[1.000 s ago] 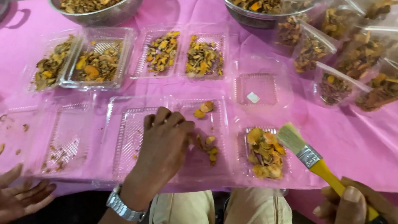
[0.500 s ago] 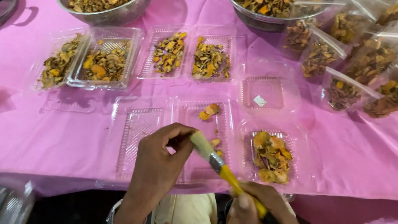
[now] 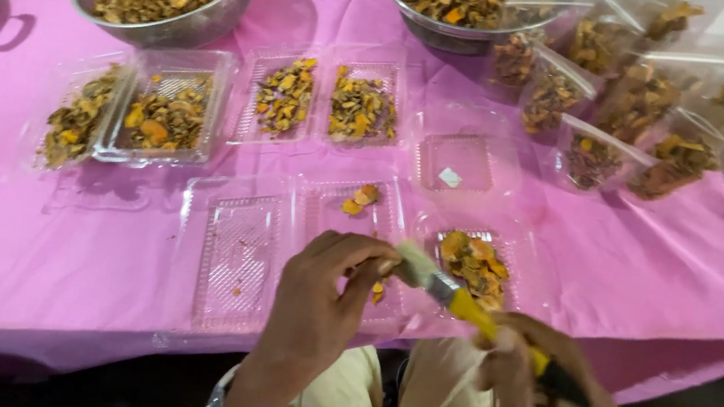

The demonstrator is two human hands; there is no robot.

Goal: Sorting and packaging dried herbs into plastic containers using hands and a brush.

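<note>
The clear tray (image 3: 283,249) has slid left — right hand (image 3: 545,401) grips the brush (image 3: 460,300), left hand (image 3: 323,295) pinches its bristles.

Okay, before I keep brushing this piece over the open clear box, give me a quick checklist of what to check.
1. Brush gripped in right hand: ok.
2. Bristles at left hand fingertips: ok.
3. What the left hand pinches: cannot tell, hidden by the fingers.
4. Open clear box under the hands: ok.
5. Small box of yellow pieces beside the brush, apart from it: ok.
6. Pink cloth lying flat: ok.
</note>
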